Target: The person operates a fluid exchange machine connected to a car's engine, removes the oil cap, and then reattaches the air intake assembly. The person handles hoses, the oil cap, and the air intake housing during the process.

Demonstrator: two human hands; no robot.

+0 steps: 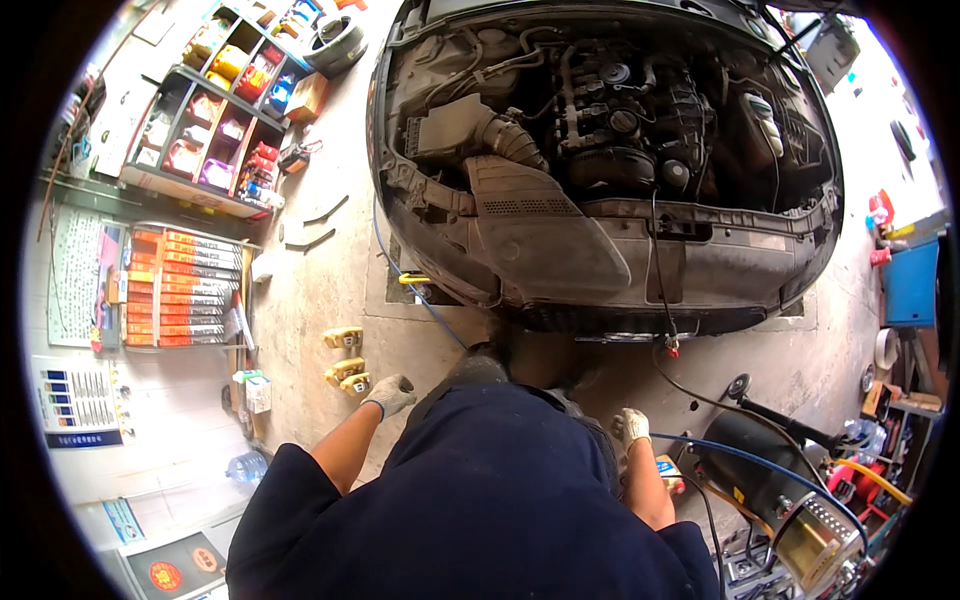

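Note:
My left hand (392, 394), in a pale work glove with dark fingertips, hangs beside my left thigh. Its fingers are curled, and nothing shows in them. Nearest to it on the floor are several gold-yellow jugs (350, 375). My right hand (631, 426), gloved alike, hangs by my right hip, its fingers bent in with nothing visible in them. A blue hose (690, 440) runs past that wrist. Ahead of me stands a car with its hood up; the engine (620, 110) is bare, and a dusty dark panel (545, 235) lies across its front left part.
A black cable (658, 270) with a red end drops over the bumper. At right lies a black cylindrical tank (740, 450) amid hoses. A jug (668, 470) stands by my right forearm. On the left are a cubby shelf (185, 100), stacked orange boxes (190, 290) and a tyre (335, 48).

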